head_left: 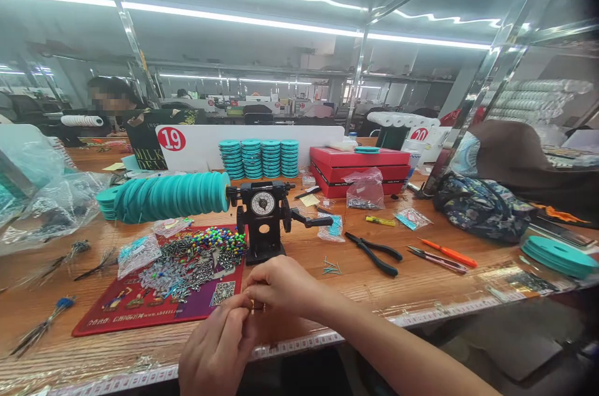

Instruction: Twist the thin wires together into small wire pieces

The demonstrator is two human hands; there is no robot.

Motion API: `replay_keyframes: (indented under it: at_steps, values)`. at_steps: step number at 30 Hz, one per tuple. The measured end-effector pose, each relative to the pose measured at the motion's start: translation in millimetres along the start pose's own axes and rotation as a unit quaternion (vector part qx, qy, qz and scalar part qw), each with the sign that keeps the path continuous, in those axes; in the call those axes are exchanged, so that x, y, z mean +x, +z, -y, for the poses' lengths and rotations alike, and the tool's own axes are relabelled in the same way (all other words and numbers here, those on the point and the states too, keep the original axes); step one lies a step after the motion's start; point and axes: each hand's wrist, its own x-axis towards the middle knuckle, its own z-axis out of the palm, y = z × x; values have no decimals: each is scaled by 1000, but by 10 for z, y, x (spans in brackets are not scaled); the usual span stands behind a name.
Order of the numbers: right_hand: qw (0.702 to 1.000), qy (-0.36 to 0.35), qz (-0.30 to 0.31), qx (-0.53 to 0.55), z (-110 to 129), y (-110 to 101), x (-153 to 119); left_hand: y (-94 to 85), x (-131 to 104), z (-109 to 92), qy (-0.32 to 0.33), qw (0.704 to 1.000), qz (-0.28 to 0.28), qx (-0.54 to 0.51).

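Observation:
My left hand (218,343) is closed at the table's front edge, its thumb and fingers pinched together. My right hand (281,287) touches it from the right, also in a pinch. What lies between the fingertips is too small to make out. Just behind the hands stands a black winding machine (264,221) with a dial and a crank; a row of turquoise spools (173,196) extends from its left side. Left of the hands lies a red mat (112,302) bearing colourful beads (219,238) and small metal parts (191,271).
Black pliers (374,252), an orange tool (449,252) and tweezers (437,260) lie to the right. Behind are stacked turquoise spools (259,160) and a red box (360,171). Wire bundles (44,327) lie at left. A person (112,100) sits beyond the partition (201,149).

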Motion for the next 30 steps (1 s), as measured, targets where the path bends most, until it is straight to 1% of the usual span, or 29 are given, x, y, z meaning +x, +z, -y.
replay_keyframes:
  at_steps: [1,2,3,4,5,6,7,9,11,12,14,15,16,17,18,19,20,21,22,23,25,27,28,30]
  values:
    - [1000,6,-1,-2,14,-21,-21,-4,-13,-1,-29,999,19,-27]
    - [999,10,-25,-23,37,-37,-56,-14,-23,-3,-77,994,46,-64]
    - [996,17,-68,-55,69,-45,-106,-29,-30,-2,-136,982,75,-108]
    - [988,28,-120,-88,105,-41,-166,-47,-31,-1,-199,963,99,-154]
    - [977,41,-171,-117,143,-24,-234,-66,-27,2,-262,937,119,-198]
    - [969,54,-204,-129,177,10,-302,-84,-17,6,-316,909,132,-238]
    - [966,65,-218,-124,204,62,-362,-100,-4,11,-361,880,140,-275]
    - [972,71,-210,-82,224,211,-437,-117,24,20,-425,826,146,-340]
    - [979,82,-189,-6,199,390,-439,-118,39,24,-460,784,153,-388]
    - [980,96,-164,53,177,474,-420,-115,40,25,-467,772,155,-402]
    - [967,128,-103,193,130,602,-377,-109,32,30,-472,765,156,-410]
    - [957,132,-80,244,113,638,-366,-108,27,33,-470,767,157,-407]
    - [955,121,-75,260,102,655,-368,-110,23,38,-464,774,156,-402]
    - [964,93,-89,233,97,654,-383,-115,21,43,-454,783,156,-395]
    - [978,53,-116,167,98,635,-408,-122,23,48,-440,796,156,-386]
    - [986,7,-151,76,104,602,-437,-132,26,52,-421,812,156,-372]
    - [982,-37,-183,-22,113,557,-466,-144,31,55,-399,830,158,-355]
    - [970,-76,-205,-109,124,503,-487,-157,36,56,-377,848,161,-337]
    - [955,-109,-214,-175,135,444,-496,-168,41,55,-354,864,168,-317]
    - [943,-137,-212,-218,143,385,-489,-178,44,54,-332,877,179,-297]
    - [928,-183,-195,-261,146,276,-428,-186,44,50,-286,906,187,-249]
    - [921,-204,-183,-277,123,200,-320,-174,35,46,-238,939,162,-186]
    - [924,-202,-178,-273,104,175,-259,-160,29,44,-212,954,142,-155]
    - [943,-172,-159,-236,57,142,-146,-125,19,37,-164,976,101,-105]
